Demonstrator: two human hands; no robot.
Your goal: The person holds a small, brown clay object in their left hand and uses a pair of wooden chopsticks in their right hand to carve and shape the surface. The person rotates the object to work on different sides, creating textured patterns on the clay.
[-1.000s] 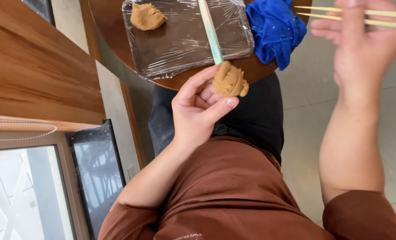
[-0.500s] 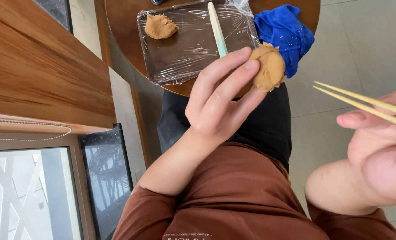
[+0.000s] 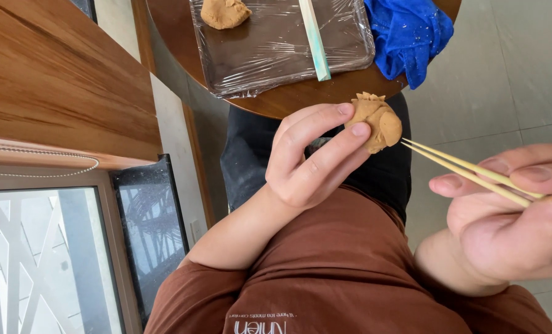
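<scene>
Head view: right hand [image 3: 511,216] gripping chopsticks [image 3: 468,170] has closed on left hand's [image 3: 313,161] pinched clay lump [image 3: 375,120].

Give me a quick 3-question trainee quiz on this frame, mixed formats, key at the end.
1. True or false: the left hand holds the clay lump at its fingertips.
2. Multiple choice: what does the right hand hold? A) a brush B) two thin sticks C) a knife
3. Short answer: what lies on the wrapped tray on the table?

Key:
1. True.
2. B; the stick tips reach the lump's right side.
3. A second clay lump at the tray's far left and a pale green flat stick; a blue cloth lies beside the tray.
</scene>
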